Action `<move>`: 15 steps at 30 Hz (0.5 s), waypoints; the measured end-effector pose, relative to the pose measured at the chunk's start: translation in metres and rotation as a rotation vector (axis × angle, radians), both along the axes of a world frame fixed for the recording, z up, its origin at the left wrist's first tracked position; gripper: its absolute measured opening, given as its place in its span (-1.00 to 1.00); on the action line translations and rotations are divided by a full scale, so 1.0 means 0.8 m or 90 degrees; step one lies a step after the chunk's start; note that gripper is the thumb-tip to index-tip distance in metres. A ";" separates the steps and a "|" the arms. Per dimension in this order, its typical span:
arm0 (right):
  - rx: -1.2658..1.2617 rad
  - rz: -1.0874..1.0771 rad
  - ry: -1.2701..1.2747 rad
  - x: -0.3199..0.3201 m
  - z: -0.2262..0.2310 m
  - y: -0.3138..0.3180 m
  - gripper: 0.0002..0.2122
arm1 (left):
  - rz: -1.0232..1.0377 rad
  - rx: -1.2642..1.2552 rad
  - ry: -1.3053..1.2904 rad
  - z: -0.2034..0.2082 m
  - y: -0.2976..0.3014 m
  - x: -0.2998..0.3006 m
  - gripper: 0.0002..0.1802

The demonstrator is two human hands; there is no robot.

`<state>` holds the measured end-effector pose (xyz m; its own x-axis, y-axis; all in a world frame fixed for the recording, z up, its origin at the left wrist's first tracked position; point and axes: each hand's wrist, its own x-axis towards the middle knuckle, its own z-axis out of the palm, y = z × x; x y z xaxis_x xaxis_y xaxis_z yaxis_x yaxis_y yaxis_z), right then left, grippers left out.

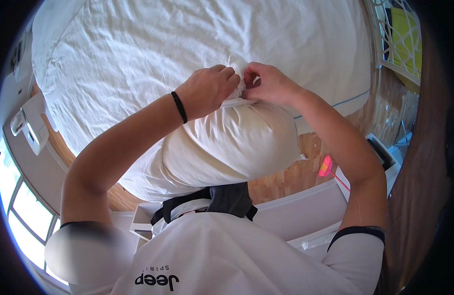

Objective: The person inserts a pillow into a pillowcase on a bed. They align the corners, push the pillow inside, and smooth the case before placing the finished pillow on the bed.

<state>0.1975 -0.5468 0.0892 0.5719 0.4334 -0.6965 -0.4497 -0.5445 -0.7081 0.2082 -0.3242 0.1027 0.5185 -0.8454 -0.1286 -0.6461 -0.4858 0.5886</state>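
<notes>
A bulky white bedding bundle (232, 145), perhaps a folded duvet or a stuffed cover, rises close in front of my body. Along its far edge the white fabric (235, 103) is gathered into a small bunch between my hands. My left hand (210, 88), with a black band at the wrist, has its fingers curled round that bunch from the left. From the right my right hand (271, 84) pinches the same fabric between thumb and forefinger. Exactly what lies between the fingertips is partly hidden. Beneath and beyond spreads the wrinkled white bed cover (138, 44).
Wood floor (278, 184) shows around the bed. A white lattice panel (404, 44) stands at the far right. To the near right are a pink and orange object (325, 166) with a pink cord and a pale box (394, 160). Windows (35, 214) lie at the left.
</notes>
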 end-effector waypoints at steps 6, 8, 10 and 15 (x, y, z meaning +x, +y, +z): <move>-0.004 0.123 0.058 0.019 0.015 0.013 -0.85 | 0.058 -0.110 0.053 -0.016 0.008 0.005 -0.73; -0.016 0.117 0.044 0.024 0.008 0.009 -0.87 | 0.117 -0.114 0.052 -0.018 0.011 0.006 -0.76; -0.027 0.095 0.055 0.026 0.000 0.004 -0.89 | 0.221 -0.093 -0.010 0.002 0.006 0.013 -0.82; 0.004 0.024 0.112 0.025 -0.029 0.001 -0.90 | 0.100 0.070 0.260 0.017 0.020 0.022 -0.75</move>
<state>0.2178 -0.5463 0.0658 0.4250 0.4565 -0.7816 -0.5458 -0.5596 -0.6236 0.2257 -0.3079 0.1161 0.5274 -0.7303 -0.4342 -0.2854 -0.6337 0.7190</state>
